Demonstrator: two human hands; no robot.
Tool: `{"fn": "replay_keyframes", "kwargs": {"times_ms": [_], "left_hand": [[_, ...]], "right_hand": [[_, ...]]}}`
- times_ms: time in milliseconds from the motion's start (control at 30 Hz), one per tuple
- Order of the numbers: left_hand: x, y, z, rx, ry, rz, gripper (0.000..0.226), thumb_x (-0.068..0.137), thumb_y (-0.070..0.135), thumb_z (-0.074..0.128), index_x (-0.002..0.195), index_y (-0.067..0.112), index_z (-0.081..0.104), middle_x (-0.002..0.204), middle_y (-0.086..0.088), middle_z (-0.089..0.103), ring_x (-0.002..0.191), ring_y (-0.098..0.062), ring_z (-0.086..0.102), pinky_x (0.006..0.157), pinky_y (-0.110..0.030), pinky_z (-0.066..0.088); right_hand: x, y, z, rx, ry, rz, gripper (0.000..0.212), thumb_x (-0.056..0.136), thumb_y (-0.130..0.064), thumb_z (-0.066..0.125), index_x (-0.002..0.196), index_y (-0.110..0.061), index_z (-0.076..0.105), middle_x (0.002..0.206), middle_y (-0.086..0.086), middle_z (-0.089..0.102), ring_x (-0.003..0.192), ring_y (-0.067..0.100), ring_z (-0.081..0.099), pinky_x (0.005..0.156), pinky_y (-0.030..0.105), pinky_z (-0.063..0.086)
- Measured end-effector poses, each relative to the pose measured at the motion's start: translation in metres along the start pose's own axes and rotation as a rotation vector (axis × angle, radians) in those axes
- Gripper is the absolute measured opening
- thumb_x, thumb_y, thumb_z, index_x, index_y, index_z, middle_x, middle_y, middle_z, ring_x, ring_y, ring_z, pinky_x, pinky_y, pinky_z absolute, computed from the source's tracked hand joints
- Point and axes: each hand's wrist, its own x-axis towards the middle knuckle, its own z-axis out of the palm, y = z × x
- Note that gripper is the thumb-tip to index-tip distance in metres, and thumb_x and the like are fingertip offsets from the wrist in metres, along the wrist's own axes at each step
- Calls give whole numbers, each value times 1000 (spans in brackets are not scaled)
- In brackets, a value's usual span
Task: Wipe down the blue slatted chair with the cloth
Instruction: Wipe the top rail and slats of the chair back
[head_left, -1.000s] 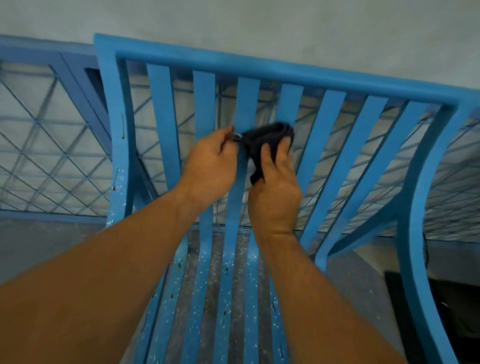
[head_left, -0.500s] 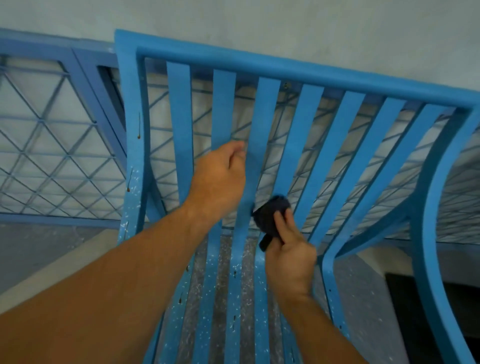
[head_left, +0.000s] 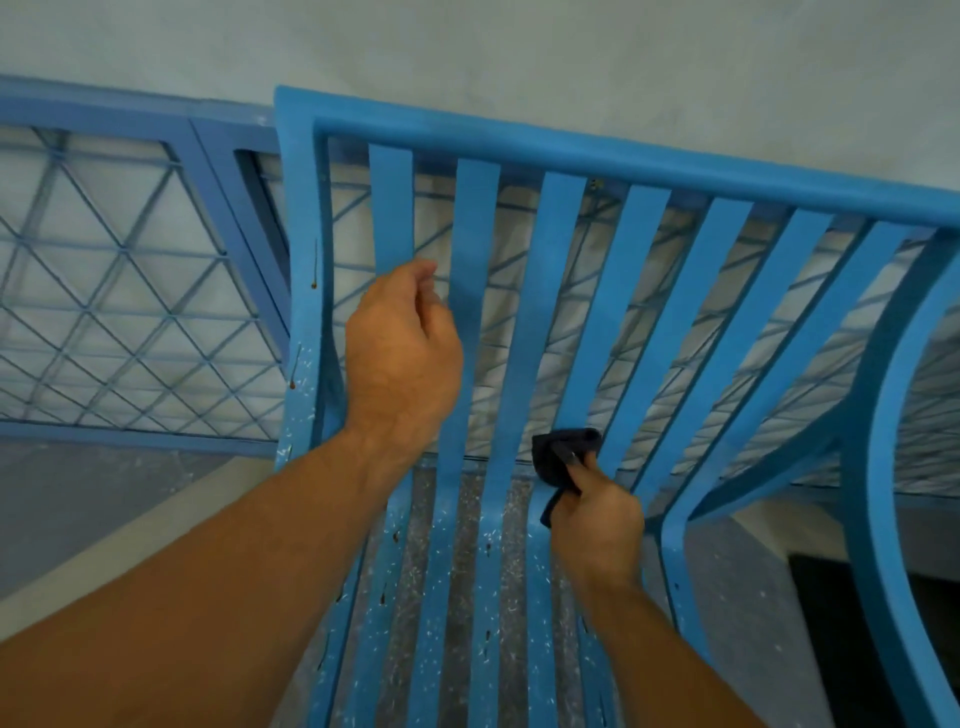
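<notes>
Two bare forearms reached in from the near edge over the seat of the blue-painted slatted chair (head_left: 434, 597), whose near slats were flecked with white specks and a few dark spots. To the right, the right hand (head_left: 597, 525) pinched a small dark crumpled cloth (head_left: 563, 454) between thumb and fingers, holding it against a middle slat low down, at the bend where seat met backrest. Farther and to the left, the left hand (head_left: 402, 358) lay over one of the left backrest slats with its fingers curled; whether they closed round the slat could not be told. Behind the backrest ran a blue metal railing with diamond-pattern mesh (head_left: 119, 291), standing on a grey speckled floor (head_left: 78, 499). Farthest off rose a pale grey-green plastered wall (head_left: 519, 52).
</notes>
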Motion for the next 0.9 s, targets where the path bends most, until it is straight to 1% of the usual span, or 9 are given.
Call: {"fn": "replay_keyframes", "kwargs": {"times_ms": [67,167,267,333,500,667,800,867,900], "left_hand": [[0,-1,-6,20,43,-17,34,100,13,43,133,12,54,122,5,56,108,-3,50,94,-16,41],[5,1,-10,12,55,-41,36,101,12,41,135,12,52,129,1,56,115,-7,51,100,-23,44],[12,4,-14,39,95,-22,36,101,11,40,134,11,53,127,-3,59,115,-14,55,96,-17,41],[19,3,-17,40,137,-29,36,101,11,42,135,9,52,129,-3,57,117,-13,52,93,-10,34],[28,-2,-10,-33,13,-132,31,96,19,57,127,16,52,108,9,61,90,-4,57,78,-12,46],[37,-10,-4,39,23,-167,30,91,20,66,118,11,56,105,0,65,93,-16,62,82,-30,54],[39,-9,-4,137,18,-151,27,93,21,63,116,11,54,100,-2,62,90,-19,60,75,-32,53],[39,-7,-5,171,15,-159,27,94,22,62,116,10,52,95,1,57,86,-17,57,69,-29,49],[39,-6,-5,184,14,-161,27,94,22,62,116,10,52,94,2,55,84,-16,55,67,-27,46]], "right_hand": [[1,-27,-25,228,174,-45,51,90,5,55,134,-21,54,141,3,51,94,24,70,90,36,58],[23,-95,-69,350,466,-286,50,89,1,55,133,-22,54,136,-11,46,75,-1,61,75,3,47],[56,-140,-73,240,548,-444,49,86,-2,50,132,-14,62,141,8,53,92,9,65,81,6,44],[62,-142,-54,92,533,-442,47,83,1,51,127,-11,66,139,18,54,86,34,70,76,31,56],[38,-89,3,49,388,-383,45,81,7,55,122,-7,68,142,24,50,77,42,70,67,49,61],[9,-39,50,-81,164,-267,40,81,8,62,118,-6,70,139,22,54,63,42,64,59,50,59],[-2,-20,56,-198,-136,-86,42,94,-2,48,133,-13,59,106,17,69,73,33,62,64,38,55],[-13,-25,41,-85,-109,-25,47,93,2,48,135,-15,60,116,16,69,79,27,66,72,34,58],[-17,-33,28,33,25,-67,47,91,4,53,132,-14,62,127,15,65,84,25,69,80,34,60]]}}
